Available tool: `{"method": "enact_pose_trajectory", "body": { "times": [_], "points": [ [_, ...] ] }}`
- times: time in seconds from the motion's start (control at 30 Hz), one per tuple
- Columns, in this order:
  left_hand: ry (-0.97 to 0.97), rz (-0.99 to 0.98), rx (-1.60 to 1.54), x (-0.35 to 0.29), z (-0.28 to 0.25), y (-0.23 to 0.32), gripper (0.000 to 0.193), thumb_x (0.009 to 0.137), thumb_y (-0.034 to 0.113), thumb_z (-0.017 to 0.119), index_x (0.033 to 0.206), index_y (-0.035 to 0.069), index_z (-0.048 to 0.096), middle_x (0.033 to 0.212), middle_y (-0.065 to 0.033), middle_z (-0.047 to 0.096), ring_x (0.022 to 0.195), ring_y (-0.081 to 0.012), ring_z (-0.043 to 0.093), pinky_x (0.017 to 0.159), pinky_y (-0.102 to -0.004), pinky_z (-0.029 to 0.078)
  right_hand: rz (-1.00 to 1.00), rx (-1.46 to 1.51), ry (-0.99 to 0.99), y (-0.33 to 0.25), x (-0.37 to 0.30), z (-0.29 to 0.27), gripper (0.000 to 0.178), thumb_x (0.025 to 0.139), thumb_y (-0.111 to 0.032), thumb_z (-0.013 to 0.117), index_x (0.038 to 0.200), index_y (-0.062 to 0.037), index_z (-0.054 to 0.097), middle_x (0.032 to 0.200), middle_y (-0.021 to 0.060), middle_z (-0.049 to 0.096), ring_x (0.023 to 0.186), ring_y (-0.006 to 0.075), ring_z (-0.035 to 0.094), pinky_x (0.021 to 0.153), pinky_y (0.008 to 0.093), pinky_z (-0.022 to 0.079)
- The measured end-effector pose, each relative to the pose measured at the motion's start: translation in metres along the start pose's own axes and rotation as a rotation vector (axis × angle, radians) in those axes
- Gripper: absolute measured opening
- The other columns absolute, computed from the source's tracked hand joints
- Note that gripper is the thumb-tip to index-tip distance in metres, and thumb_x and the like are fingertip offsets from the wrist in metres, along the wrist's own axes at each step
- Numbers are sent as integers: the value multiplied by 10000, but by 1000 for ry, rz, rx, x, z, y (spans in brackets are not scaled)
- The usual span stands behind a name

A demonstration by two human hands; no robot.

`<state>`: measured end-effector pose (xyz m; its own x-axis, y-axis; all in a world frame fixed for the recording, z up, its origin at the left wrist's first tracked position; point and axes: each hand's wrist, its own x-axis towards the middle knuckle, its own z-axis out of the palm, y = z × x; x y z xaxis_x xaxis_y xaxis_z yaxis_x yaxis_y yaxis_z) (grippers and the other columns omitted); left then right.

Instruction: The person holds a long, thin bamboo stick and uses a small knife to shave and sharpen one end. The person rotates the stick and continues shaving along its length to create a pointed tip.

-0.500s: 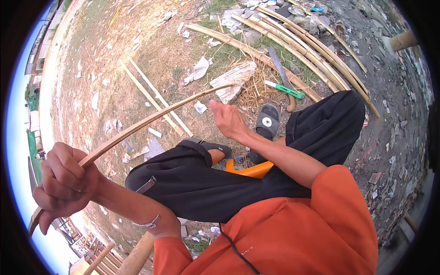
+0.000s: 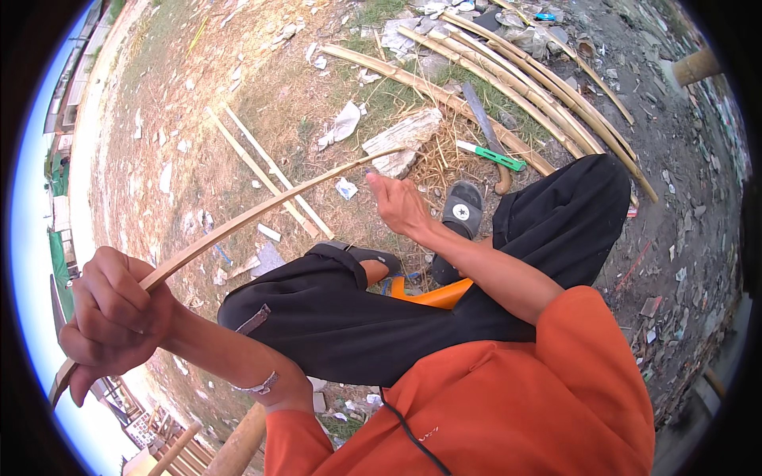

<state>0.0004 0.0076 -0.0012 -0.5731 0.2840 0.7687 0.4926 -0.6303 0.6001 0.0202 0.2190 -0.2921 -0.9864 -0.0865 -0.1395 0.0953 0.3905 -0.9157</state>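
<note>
My left hand [image 2: 111, 317] is raised at the lower left and grips the near end of a long thin bamboo strip [image 2: 262, 208]. The strip bows up and away to its far tip near a pale chunk of wood [image 2: 405, 141]. My right hand [image 2: 401, 205] reaches forward just below the strip's far part, fingers loosely curled; whether it touches the strip is unclear. I sit on a low orange stool [image 2: 440, 295], in black trousers and an orange top, one dark sandal [image 2: 463, 210] out in front.
Several long bamboo poles [image 2: 508, 79] lie in a bundle at the upper right. A green-handled tool [image 2: 492, 155] and a dark blade [image 2: 480, 111] rest by them. Two flat wooden slats [image 2: 266, 170] lie on the littered dirt to the left. A post [image 2: 694, 67] stands far right.
My right hand has drawn slightly back along the strip towards me. The left hand keeps its grip on the strip's near end.
</note>
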Motion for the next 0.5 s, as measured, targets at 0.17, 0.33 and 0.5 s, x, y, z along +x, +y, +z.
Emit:
{"method": "enact_pose_trajectory", "body": {
  "times": [0.17,0.33,0.5],
  "points": [
    [13,-26,39,2,-12,3,518,819,585,562,549,184,379,384,72,319,304,-51,222,361,-213,162,49,-39,10,17,10,0,566,958,-413,335,706,42,559,614,288,517,627,473,520,632,500,412],
    [-39,-31,30,8,-6,-1,540,815,611,542,545,187,345,391,66,316,312,-54,226,364,-219,156,50,-40,22,13,-3,6,574,955,-414,346,698,47,569,617,293,528,623,462,540,622,505,415],
    [23,-18,70,2,-15,6,546,816,610,537,540,188,328,391,70,305,310,-55,221,360,-222,150,48,-65,43,1,-8,3,590,952,-421,348,684,52,580,628,298,540,620,476,543,634,525,412]
  ]
}}
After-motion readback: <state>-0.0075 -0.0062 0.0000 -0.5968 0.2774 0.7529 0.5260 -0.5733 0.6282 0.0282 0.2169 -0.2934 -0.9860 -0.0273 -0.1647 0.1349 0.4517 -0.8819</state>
